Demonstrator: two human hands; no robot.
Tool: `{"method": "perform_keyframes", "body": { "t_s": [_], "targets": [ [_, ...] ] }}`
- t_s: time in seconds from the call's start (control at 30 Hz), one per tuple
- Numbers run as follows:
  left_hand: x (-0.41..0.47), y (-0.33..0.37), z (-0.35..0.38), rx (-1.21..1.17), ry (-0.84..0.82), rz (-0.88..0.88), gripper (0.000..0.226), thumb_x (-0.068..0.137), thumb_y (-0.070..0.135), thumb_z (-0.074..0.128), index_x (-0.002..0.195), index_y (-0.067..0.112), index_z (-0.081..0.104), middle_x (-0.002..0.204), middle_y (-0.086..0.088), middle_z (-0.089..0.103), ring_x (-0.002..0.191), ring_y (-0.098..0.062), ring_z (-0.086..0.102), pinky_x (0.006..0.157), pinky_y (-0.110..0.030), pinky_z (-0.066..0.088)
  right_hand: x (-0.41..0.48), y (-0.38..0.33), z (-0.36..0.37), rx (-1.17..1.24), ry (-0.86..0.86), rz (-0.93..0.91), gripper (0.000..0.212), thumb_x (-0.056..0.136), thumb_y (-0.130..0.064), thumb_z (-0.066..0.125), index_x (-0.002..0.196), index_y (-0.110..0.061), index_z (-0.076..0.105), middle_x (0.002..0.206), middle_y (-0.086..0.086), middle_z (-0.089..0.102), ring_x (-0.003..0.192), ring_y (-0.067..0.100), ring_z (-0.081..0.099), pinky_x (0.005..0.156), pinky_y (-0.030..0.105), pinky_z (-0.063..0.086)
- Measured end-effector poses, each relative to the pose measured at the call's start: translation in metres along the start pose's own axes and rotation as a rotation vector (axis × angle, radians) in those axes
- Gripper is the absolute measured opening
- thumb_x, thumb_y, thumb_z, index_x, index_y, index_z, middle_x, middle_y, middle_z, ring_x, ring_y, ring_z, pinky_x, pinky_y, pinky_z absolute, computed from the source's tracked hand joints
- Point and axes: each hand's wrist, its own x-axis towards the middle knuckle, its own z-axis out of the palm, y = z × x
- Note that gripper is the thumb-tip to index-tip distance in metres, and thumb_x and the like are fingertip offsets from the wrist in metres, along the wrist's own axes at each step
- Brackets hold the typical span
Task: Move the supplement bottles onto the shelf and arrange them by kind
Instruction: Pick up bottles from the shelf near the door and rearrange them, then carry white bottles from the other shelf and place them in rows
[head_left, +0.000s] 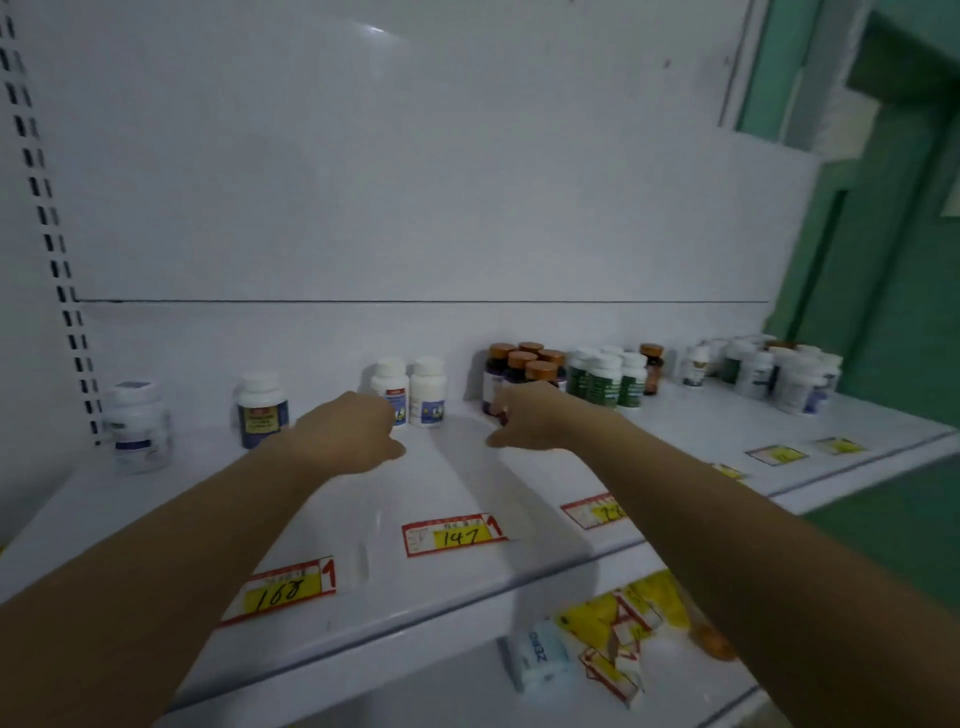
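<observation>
Head view, and we are looking down along both bare forearms onto the white shelf (467, 478). The supplement bottles stand in a row along the shelf's back panel, from nine o'clock round to three.

Out at nine o'clock stands a lone white bottle (137, 426), and just inside it a navy-label bottle (260, 410). At the centre we have a pair of white bottles (427, 391), touching side by side. Towards one o'clock sits a tight cluster of amber-capped bottles (524, 364). Green-label bottles (602, 379) press up against its right side, with one brown bottle (652, 364) behind those. Far out at three o'clock there is a crowded, blurred group of white bottles (779, 374).

The left hand (348, 431) is knuckles-up right against the left one of the white pair, thumb pointing to three o'clock. Its fingers are curled under and hidden, so we cannot tell whether they grip that bottle.

The right hand (530, 415) is at the front of the amber-capped cluster, thumb pointing to nine o'clock. Its fingers curl at the base of the nearest dark bottle and perhaps pinch it; the blur leaves us unsure.

Along the shelf's front edge lie price tags, one reading 168 (285, 590) and one reading 147 (457, 535). At five o'clock, on the lower shelf (415, 696), we see a pale blue box (540, 654) beside a heap of yellow tags (623, 623).
</observation>
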Motion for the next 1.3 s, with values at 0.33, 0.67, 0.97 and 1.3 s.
{"method": "perform_keyframes", "body": {
  "t_s": [0.33, 0.67, 0.97, 1.3],
  "targets": [
    [-0.045, 0.153, -0.003, -0.055, -0.017, 0.491, 0.039, 0.091, 0.038, 0.054, 0.118, 0.011, 0.058, 0.118, -0.009, 0.061, 0.104, -0.024, 0.057, 0.085, -0.032, 0.047, -0.187, 0.09, -0.018, -0.032, 0.029, 0.445, 0.053, 0.094, -0.034, 0.056, 0.139, -0.01, 0.044, 0.141, 0.011, 0.048, 0.129, 0.027, 0.044, 0.099, 0.031, 0.039],
    [-0.081, 0.36, 0.025, -0.149, -0.073, 0.794, 0.035, 0.087, 0.04, 0.059, 0.112, 0.014, 0.061, 0.113, -0.006, 0.062, 0.091, -0.019, 0.053, 0.075, -0.029, 0.045, -0.342, 0.224, -0.018, -0.017, 0.028, 0.817, 0.053, 0.093, -0.032, 0.056, 0.14, -0.01, 0.045, 0.142, 0.011, 0.049, 0.13, 0.028, 0.045, 0.102, 0.03, 0.038],
    [-0.052, 0.525, 0.064, -0.24, -0.147, 0.773, 0.035, 0.088, 0.034, 0.06, 0.111, 0.008, 0.061, 0.111, -0.009, 0.063, 0.092, -0.022, 0.064, 0.085, -0.036, 0.054, -0.393, 0.397, -0.015, 0.026, 0.031, 0.867, 0.053, 0.09, -0.033, 0.059, 0.139, -0.014, 0.045, 0.139, 0.011, 0.05, 0.126, 0.027, 0.048, 0.098, 0.032, 0.042],
    [0.078, 0.601, 0.073, -0.227, -0.075, 0.523, 0.038, 0.088, 0.039, 0.058, 0.116, 0.012, 0.058, 0.114, -0.007, 0.061, 0.09, -0.017, 0.052, 0.078, -0.028, 0.043, -0.288, 0.551, -0.029, 0.069, 0.113, 0.686, 0.049, 0.092, -0.029, 0.056, 0.137, -0.013, 0.047, 0.137, 0.01, 0.053, 0.124, 0.026, 0.051, 0.097, 0.029, 0.042]
  ]
}}
